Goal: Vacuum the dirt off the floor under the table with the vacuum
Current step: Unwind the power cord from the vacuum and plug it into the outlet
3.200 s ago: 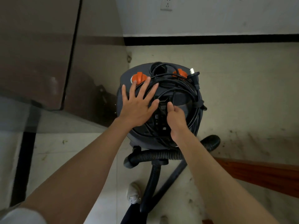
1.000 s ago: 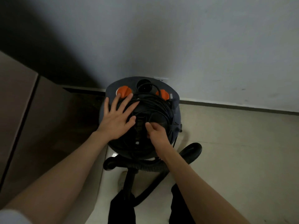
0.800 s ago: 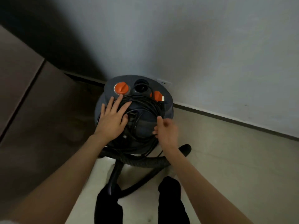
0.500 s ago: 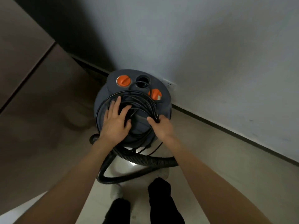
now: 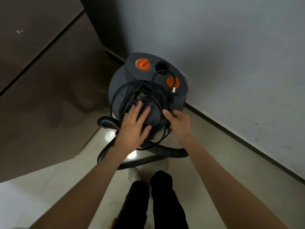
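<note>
Seen from above, a person with both forearms bare to the edge of view, no watch, ring or band on the left hand (image 5: 134,125) or the right hand (image 5: 179,120). Black trousers (image 5: 153,200) cover both legs, and pale, whitish shoes (image 5: 134,174) show beneath the cuffs. A sliver of light fabric at the lower left corner may be a sleeve.

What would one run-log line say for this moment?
stage: unwinding cord | left hand: flat on vacuum top | right hand: grips power cord coil | plug: loose on lid | hose: on floor
</note>
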The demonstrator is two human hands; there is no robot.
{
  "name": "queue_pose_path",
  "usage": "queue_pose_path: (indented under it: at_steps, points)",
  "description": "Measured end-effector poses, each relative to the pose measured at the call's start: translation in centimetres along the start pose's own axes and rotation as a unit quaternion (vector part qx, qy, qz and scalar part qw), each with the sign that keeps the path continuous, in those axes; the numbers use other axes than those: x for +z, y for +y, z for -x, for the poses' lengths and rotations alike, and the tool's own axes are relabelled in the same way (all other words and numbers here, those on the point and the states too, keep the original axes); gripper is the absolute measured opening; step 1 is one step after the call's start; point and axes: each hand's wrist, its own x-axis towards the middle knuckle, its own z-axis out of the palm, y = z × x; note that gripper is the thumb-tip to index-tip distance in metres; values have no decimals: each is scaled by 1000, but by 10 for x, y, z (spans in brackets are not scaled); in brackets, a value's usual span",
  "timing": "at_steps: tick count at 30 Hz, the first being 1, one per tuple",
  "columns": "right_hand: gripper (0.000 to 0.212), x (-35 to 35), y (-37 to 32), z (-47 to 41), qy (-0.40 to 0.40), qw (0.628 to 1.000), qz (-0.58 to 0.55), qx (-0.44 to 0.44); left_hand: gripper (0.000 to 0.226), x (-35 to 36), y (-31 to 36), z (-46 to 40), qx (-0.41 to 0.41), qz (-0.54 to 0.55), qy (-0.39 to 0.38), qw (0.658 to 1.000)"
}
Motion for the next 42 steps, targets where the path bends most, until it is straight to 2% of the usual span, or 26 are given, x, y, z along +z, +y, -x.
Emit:
queue_pose_path:
  at_steps: [3, 5, 8, 9, 11, 13, 17, 19, 21, 26, 30, 32, 34, 35, 38, 42]
  points:
    - [40, -4, -3, 27, -14, 999, -28, 18, 65, 3, 13, 30, -6, 71, -51, 996]
    - [38, -10, -2, 46, -24, 999, -34, 28, 68, -3, 25, 44, -22, 142, -65, 987]
    - [33, -19, -8, 70, -52, 995, -59, 60, 70, -3, 48, 64, -3, 143, -75, 987]
    - [28, -23, -11, 76, -66, 993, -70, 67, 65, -2, 57, 69, -22, 155, -77, 985]
    - [26, -37, -18, 85, -96, 990, -77, 69, 37, -4, 79, 76, -84, 216, -63, 971]
    - [28, -57, -20, 90, -150, 986, -51, 53, 8, -7, 103, 82, -130, 304, -39, 943]
    - [20, -110, -21, 98, -266, 964, 16, 20, 16, -1, 164, 92, -213, 450, 77, 864]
    - [19, -135, -19, 98, -301, 949, 90, -4, 18, 10, 196, 96, -249, 491, 116, 826]
    - [23, -156, -18, 97, -309, 938, 156, -30, 18, 24, 222, 98, -268, 486, 142, 820]
    - [20, -194, -10, 107, -342, 909, 234, -32, 16, 41, 263, 109, -301, 485, 167, 804]
    - [16, -210, 0, 118, -317, 922, 208, -77, 19, 34, 275, 111, -313, 441, 157, 826]
    - [13, -214, 1, 124, -296, 924, 211, -118, 21, 29, 277, 109, -320, 464, 153, 812]
    - [10, -215, -1, 132, -279, 929, 189, -152, 36, 20, 282, 108, -329, 507, 158, 781]
    - [10, -216, -3, 135, -272, 931, 177, -167, 41, 15, 286, 107, -334, 511, 158, 776]
    - [10, -216, -7, 143, -257, 936, 155, -185, 49, 6, 290, 104, -366, 488, 135, 781]
    - [20, -216, -12, 146, -249, 944, 144, -163, 42, 0, 288, 103, -380, 477, 119, 783]
